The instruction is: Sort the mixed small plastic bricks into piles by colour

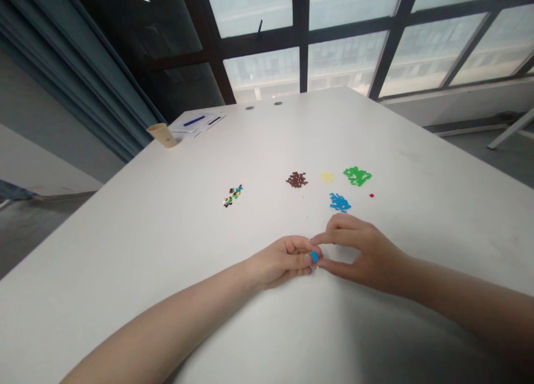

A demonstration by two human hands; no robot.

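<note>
A: Start at the fingers. What are they doing?

B: The left hand point(278, 263) has its fingers point(301, 257) curled closed, pinching a small blue piece point(314, 256) right at their tips. Most of it is hidden, so I can't make out its exact shape.

A: And the other hand?

B: The right hand point(367, 256) is open. Its thumb point(324, 265) and forefinger point(324, 238) spread in a wide C around the blue piece, with their tips just beside the left fingers. Whether either tip touches it, I can't tell.

A: So what's in hand at this moment?

B: That one piece, held where the two hands meet, near the edge of the white bench point(125, 250) — nothing more can be read from this view.

A: What lies farther out?

B: Just ahead is a blue pile point(340, 202) of similar pieces. Beyond it sit a brown pile point(297, 179), a pale yellow pile point(327, 177) and a green pile point(357, 176), with a lone red piece point(371, 195) off to the side. A mixed heap point(232, 196) lies to the left. (Far off at the corner stand a paper cup point(162, 135) and some papers point(196, 122) with a blue pen point(194, 121).)
</note>
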